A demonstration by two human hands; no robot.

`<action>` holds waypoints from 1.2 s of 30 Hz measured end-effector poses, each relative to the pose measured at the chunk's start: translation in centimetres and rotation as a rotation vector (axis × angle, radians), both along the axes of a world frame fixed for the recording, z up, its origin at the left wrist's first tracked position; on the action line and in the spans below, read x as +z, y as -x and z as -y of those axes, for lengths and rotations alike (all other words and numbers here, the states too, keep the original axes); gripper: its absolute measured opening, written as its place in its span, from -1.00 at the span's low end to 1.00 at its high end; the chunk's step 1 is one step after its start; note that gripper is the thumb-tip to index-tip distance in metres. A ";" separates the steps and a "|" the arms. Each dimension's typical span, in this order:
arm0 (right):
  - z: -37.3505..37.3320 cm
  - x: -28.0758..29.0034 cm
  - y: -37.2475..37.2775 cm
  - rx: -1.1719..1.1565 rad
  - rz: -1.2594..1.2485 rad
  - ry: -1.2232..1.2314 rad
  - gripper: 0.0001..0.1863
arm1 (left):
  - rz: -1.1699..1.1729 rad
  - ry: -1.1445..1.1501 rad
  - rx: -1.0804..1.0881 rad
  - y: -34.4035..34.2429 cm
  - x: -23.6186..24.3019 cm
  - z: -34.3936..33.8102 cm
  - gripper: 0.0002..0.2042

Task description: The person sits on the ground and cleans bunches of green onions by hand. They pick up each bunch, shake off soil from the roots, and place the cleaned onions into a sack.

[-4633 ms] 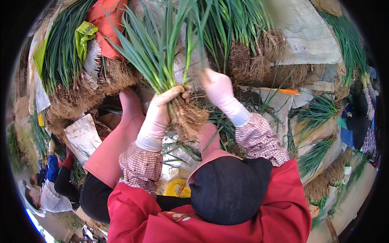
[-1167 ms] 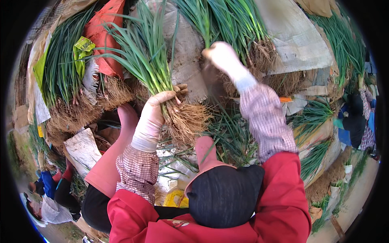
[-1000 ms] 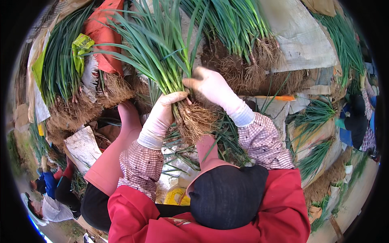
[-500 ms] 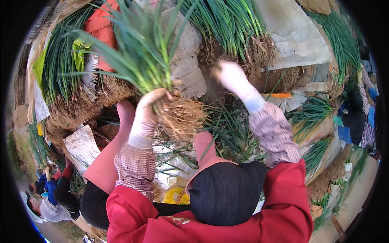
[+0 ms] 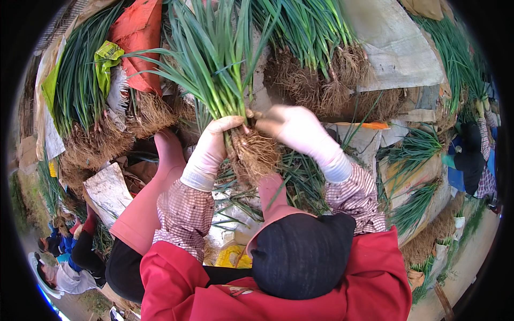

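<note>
My left hand [image 5: 224, 131], in a pale, soiled glove, is closed round the base of an upright bunch of green onion-like plants [image 5: 219, 80] with long leaves and a mass of pale brown roots [image 5: 251, 152] hanging below. My right hand [image 5: 281, 125], gloved alike, is at the right of the bunch's base; its curled fingertips are smeared by motion, so what they hold, if anything, is unclear. Below the roots, cut leaves [image 5: 302, 182] lie strewn between my pink boots [image 5: 134, 214].
Piles of similar plants lie top left [image 5: 80, 80], top centre [image 5: 310, 32] and far right [image 5: 455, 59], among pale sacks [image 5: 401, 48] and an orange-red sheet [image 5: 139, 37]. Co-workers sit at the left edge [image 5: 67, 273] and right edge [image 5: 474, 171].
Since half a second ago, my right hand has come down and leftward to the bunch's base. My left hand has shifted slightly right with the bunch.
</note>
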State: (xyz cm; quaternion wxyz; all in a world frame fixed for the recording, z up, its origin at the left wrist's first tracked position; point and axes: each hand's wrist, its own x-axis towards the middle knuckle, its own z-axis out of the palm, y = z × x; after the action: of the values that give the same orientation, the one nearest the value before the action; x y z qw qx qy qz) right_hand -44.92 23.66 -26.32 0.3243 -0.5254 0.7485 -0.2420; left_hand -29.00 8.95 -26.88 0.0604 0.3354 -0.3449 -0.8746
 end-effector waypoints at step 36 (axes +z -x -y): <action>-5.7 -3.9 12.6 -0.517 -0.371 -0.247 -0.60 | -0.088 -0.223 -0.014 1.2 2.5 -3.4 -0.57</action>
State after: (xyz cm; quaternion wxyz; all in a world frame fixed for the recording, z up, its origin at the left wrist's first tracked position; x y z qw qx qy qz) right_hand -57.49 29.31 -30.20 0.1716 -0.3103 0.9268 -0.1240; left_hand -30.17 12.31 -24.37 0.0316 0.2989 -0.2449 -0.9218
